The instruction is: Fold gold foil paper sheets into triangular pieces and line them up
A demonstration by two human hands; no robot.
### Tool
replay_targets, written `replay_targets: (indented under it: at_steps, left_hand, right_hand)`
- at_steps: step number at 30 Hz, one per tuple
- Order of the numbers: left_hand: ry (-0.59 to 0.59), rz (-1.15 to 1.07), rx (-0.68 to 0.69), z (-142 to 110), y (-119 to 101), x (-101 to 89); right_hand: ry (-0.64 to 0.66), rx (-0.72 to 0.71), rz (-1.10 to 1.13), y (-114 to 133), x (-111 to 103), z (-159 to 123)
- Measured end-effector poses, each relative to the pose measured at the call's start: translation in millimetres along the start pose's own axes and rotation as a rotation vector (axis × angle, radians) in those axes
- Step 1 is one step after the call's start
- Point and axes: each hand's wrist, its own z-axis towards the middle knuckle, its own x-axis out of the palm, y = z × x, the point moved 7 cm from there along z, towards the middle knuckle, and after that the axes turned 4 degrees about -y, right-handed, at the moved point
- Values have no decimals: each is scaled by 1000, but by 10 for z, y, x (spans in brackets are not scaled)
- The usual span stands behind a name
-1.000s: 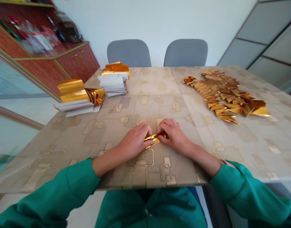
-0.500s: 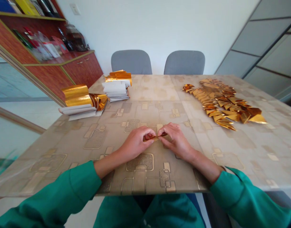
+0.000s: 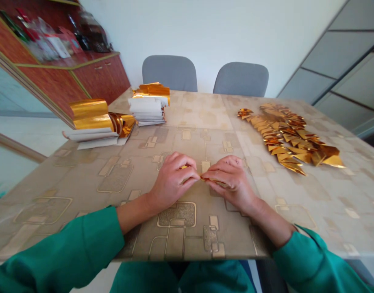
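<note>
Across the patterned table [image 3: 68,191], the pile of gold foil triangles [image 3: 286,140] lies well to your right. The gold-and-white paper bundle [image 3: 95,124] and paper stack [image 3: 148,106] lie to your left. Your left hand [image 3: 171,183] curls closed and your right hand [image 3: 231,179] pinches almost shut, both on a narrow gold foil strip [image 3: 213,180] held between them. Uneven pull could tear or crease the thin foil, and a slackened pinch could let it spring loose.
</note>
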Motion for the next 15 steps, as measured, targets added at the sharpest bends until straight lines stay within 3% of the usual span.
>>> replay_targets:
  at_steps: [4, 7, 9, 12, 15]
  left_hand:
    - [-14, 67, -27, -12, 0, -46]
    - [-129, -4, -135, -54, -2, -151]
    - [-106, -238, -326, -117, 61, -97]
    - [96, -728, -745, -300, 169, 238]
    - [62, -1045, -1007, -426, 244, 414]
  right_hand:
    - [-101, -33, -121, 53, -37, 7]
    - [-229, -51, -268, 94, -150, -6]
    - [-301, -85, -358, 148, -213, -26]
    - [-303, -160, -431, 227, -201, -59]
    - [-205, -206, -426, 259, -104, -82]
